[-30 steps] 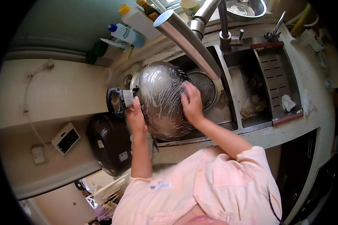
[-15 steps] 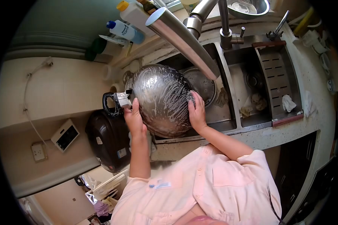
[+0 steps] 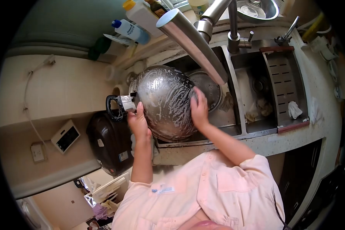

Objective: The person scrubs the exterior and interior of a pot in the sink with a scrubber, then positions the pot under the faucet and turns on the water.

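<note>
A large metal wok is tipped so its rounded underside faces me, streaked with white suds. My left hand grips its left edge beside the black handle, thumb lying on the metal. Foil-like silver wrapping covers the handle's base. My right hand is pressed to the wok's right side, fingers curled over a small grey scrubber that is mostly hidden. Behind the wok, a round metal lid or pan lies in the left sink basin.
Overhead, a thick faucet spout reaches across the left basin. To the right are a second basin and a slotted drain tray with a crumpled white cloth. Bottles line the back ledge. A dark brown appliance stands at left.
My right hand has shifted slightly up and left along the wok's side, covering more of the scrubber. My left hand keeps its hold by the handle. The view has moved a little.
</note>
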`<state>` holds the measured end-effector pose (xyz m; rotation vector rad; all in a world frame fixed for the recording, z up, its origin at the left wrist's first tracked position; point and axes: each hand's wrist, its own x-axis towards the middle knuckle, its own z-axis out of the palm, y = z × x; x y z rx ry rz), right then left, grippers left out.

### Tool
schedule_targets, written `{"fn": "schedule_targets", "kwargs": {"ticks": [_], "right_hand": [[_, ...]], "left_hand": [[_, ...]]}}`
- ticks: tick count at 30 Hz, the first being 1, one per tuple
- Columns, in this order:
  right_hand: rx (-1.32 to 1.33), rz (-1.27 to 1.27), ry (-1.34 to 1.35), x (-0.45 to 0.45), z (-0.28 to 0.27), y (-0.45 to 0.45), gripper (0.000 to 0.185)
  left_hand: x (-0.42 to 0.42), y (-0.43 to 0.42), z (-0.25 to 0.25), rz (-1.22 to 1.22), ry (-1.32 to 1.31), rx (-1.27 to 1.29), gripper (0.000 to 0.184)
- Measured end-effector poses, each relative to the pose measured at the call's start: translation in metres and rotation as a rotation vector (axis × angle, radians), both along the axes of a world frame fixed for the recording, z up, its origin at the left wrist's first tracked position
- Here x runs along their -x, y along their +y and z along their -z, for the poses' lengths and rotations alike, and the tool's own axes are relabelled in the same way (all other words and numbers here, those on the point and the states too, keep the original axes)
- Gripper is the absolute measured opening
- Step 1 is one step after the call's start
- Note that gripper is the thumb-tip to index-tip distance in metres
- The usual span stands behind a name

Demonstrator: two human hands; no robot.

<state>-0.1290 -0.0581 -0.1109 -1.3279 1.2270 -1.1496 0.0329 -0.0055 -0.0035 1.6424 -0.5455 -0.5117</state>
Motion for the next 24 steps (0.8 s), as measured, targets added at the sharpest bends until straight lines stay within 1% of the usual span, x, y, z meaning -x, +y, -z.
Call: {"fn": "schedule_targets", "kwargs": {"ticks": [1,2,5,6,8,9,10,11,12,13,14,15,16,17,18,19,20,21,22,23,24], "right_hand": [[-0.059,-0.018,0.032,0.003,0.001,-0.013,0.037],[0.05,0.043,0.12,-0.005,0.002,-0.005,0.039],[0.367,-0.244,0.044,-0.001,-0.051,0.019,0.048],[0.402,-0.223,0.018,-0.003,-0.04,0.0,0.041],[-0.028,-0.108,-0.033,-0.005,-0.019,-0.043,0.036],[-0.143,-0.097,0.084,-0.007,-0.003,-0.051,0.037],[-0.067,-0.07,0.138,-0.01,-0.01,-0.043,0.039],[0.087,-0.104,0.106,-0.015,-0.02,-0.029,0.04],[0.232,-0.152,0.084,-0.013,-0.038,-0.013,0.042],[0.332,-0.309,0.116,-0.006,-0.064,-0.005,0.045],[0.431,-0.32,0.091,-0.007,-0.068,-0.012,0.042],[0.256,-0.284,0.027,-0.008,-0.059,-0.031,0.04],[0.087,-0.242,-0.038,-0.01,-0.048,-0.056,0.038],[-0.191,-0.241,-0.015,-0.006,-0.047,-0.078,0.036],[-0.075,-0.19,0.002,-0.01,-0.041,-0.071,0.036],[0.04,-0.135,0.027,-0.015,-0.036,-0.063,0.035],[0.222,-0.089,0.098,-0.019,-0.041,-0.044,0.035],[0.321,-0.246,0.089,-0.011,-0.064,-0.033,0.036],[0.413,-0.268,0.1,-0.011,-0.068,-0.037,0.034],[0.196,-0.292,0.002,-0.011,-0.063,-0.059,0.033],[0.019,-0.269,-0.036,-0.011,-0.061,-0.085,0.033]], "left_hand": [[0.001,0.001,0.002,0.006,-0.03,-0.004,0.032],[-0.001,0.002,0.004,-0.002,-0.035,-0.005,0.031],[0.001,0.007,0.006,-0.016,-0.054,0.014,0.029],[0.0,0.01,0.008,-0.009,-0.066,-0.009,0.03],[-0.003,0.018,0.015,0.002,-0.093,-0.051,0.032],[0.001,0.024,0.013,-0.039,-0.128,-0.089,0.03],[0.006,0.027,0.01,-0.071,-0.166,-0.122,0.028],[0.009,0.021,0.008,-0.101,-0.206,-0.145,0.026],[0.016,0.016,0.002,-0.067,-0.191,-0.099,0.024],[0.026,0.015,-0.006,-0.036,-0.172,-0.062,0.023],[0.031,0.015,-0.009,-0.003,-0.157,-0.026,0.023],[0.025,0.021,0.001,-0.008,-0.2,-0.041,0.024],[0.025,0.026,0.002,-0.032,-0.276,-0.171,0.025],[0.026,0.032,0.001,-0.058,-0.355,-0.297,0.026],[0.025,0.033,-0.001,-0.08,-0.436,-0.419,0.027],[0.031,0.023,-0.005,-0.072,-0.483,-0.233,0.031],[0.036,0.013,-0.008,-0.047,-0.531,-0.052,0.035],[0.041,0.009,-0.012,-0.055,-0.523,-0.024,0.037],[0.041,0.013,-0.012,-0.044,-0.521,-0.077,0.038],[0.04,0.017,-0.012,-0.031,-0.521,-0.131,0.039],[0.04,0.021,-0.012,-0.017,-0.521,-0.185,0.04]]}}
